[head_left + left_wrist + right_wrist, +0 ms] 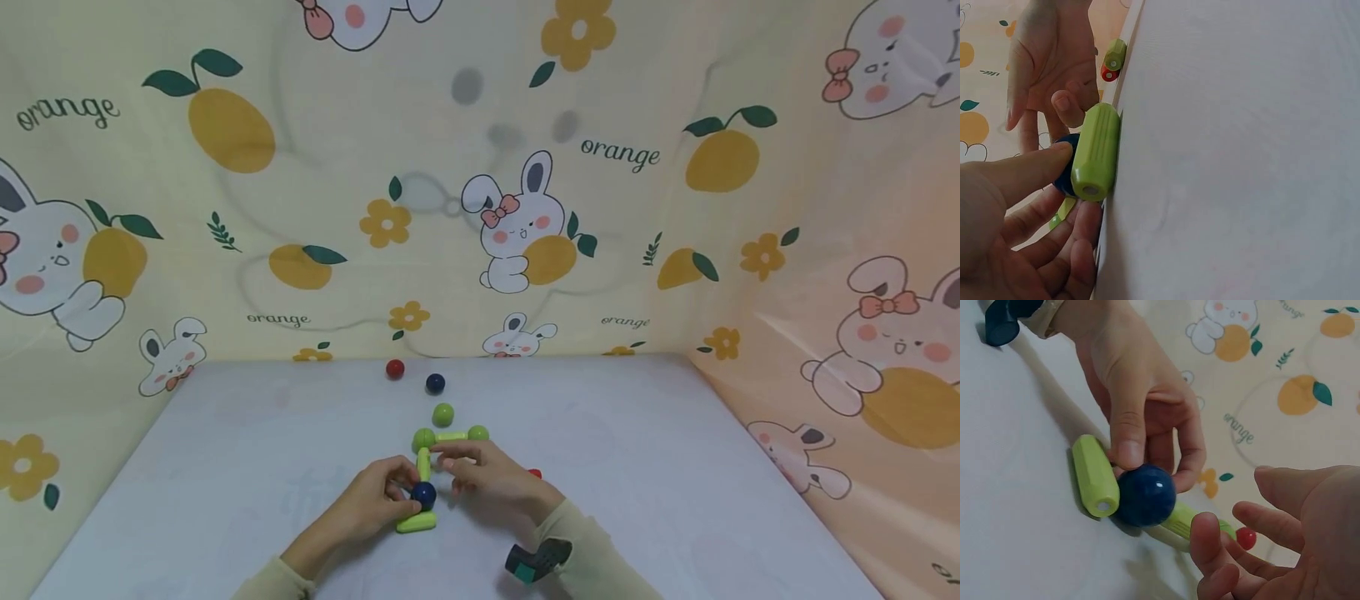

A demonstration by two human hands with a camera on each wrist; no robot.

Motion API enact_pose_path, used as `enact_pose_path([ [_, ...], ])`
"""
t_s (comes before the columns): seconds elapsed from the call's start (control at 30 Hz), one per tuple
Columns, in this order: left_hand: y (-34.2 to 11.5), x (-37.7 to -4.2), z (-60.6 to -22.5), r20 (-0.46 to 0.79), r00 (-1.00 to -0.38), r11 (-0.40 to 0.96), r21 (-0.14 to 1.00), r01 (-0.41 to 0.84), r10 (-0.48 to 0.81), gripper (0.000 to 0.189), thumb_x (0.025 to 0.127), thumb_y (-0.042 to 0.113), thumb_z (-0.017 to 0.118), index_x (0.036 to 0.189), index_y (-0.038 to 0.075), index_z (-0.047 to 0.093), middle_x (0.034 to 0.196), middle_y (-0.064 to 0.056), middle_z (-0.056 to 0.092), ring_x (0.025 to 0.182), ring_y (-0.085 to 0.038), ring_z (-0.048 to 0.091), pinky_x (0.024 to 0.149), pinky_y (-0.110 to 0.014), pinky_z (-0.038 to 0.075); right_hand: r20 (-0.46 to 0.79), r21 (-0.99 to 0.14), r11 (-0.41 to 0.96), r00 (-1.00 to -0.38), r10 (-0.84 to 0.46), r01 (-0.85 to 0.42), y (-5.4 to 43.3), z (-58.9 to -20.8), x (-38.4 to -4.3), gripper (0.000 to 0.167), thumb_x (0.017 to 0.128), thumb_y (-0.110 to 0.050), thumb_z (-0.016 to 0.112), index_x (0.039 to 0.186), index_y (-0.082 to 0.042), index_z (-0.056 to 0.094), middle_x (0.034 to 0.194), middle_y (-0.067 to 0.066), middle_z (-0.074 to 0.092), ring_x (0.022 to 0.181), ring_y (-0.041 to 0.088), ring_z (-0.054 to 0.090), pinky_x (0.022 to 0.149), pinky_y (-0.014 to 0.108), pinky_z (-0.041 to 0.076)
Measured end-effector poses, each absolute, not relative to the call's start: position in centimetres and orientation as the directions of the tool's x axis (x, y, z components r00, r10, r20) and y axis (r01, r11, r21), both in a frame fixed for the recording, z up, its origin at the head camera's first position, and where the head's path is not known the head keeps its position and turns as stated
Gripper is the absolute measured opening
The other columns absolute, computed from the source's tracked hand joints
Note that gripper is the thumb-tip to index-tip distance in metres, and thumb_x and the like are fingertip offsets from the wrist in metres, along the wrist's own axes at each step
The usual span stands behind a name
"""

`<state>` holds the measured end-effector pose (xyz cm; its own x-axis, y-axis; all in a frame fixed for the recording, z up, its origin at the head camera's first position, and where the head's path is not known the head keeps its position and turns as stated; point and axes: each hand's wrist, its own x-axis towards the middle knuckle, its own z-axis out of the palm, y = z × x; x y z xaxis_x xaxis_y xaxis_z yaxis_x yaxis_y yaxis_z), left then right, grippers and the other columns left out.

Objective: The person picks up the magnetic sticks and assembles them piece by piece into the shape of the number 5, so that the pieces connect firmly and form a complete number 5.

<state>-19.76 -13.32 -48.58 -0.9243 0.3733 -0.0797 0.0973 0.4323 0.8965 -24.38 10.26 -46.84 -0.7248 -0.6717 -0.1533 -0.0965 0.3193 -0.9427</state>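
My left hand (375,500) pinches a dark blue ball (423,496) between thumb and fingers. From that ball a light green rod (424,465) runs away from me to a green ball (423,440). A second green rod (452,437) links this one to another green ball (478,433) on the right. Close in front of the blue ball lies a short green rod (1094,478), seen large in both wrist views; whether it touches the ball is unclear. My right hand (491,479) is beside the far rod, fingers loosely extended and holding nothing.
Beyond the joined pieces, a loose green ball (443,414), a blue ball (435,383) and a red ball (395,369) lie on the white table (285,467). A red piece (535,473) is partly hidden behind my right wrist. Patterned cloth (450,275) hangs behind.
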Motion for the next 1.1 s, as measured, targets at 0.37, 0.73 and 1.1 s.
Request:
enact_pose_path([
  [0.37,-13.1,-19.6,-48.5,-0.087,-0.929,0.444,0.892,0.089,0.361,0.026,0.084,0.008,0.079,0.105,0.005,0.064,0.100,-0.005,0.067,0.082,-0.017,0.059,0.068,-0.021,0.048,-0.123,-0.917,0.371,-0.785,-0.607,-0.144,11.9,-45.8,-24.9,0.042,0.107,-0.029,0.050,0.144,-0.009,0.056,0.133,0.021,0.062,0.080,0.016,0.062,0.069,0.025,0.045],
  [0.73,-13.5,-19.8,-48.8,-0.090,-0.926,0.448,0.889,0.092,0.368,0.022,0.089,0.014,0.075,0.107,0.006,0.064,0.102,-0.005,0.069,0.084,-0.017,0.059,0.070,-0.021,0.048,-0.122,-0.910,0.394,-0.824,-0.554,-0.130,13.9,-44.5,-25.6,0.046,0.106,-0.033,0.052,0.145,-0.009,0.053,0.129,0.023,0.061,0.084,0.013,0.062,0.070,0.026,0.044],
  [1.1,-13.6,-19.8,-48.7,-0.097,-0.924,0.443,0.892,0.084,0.370,0.023,0.090,0.013,0.074,0.109,0.006,0.063,0.103,-0.006,0.069,0.083,-0.017,0.059,0.069,-0.022,0.047,-0.124,-0.897,0.424,-0.851,-0.511,-0.124,17.4,-45.8,-26.0,0.042,0.104,-0.027,0.057,0.141,-0.007,0.057,0.138,0.021,0.060,0.087,0.020,0.064,0.081,0.028,0.053],
])
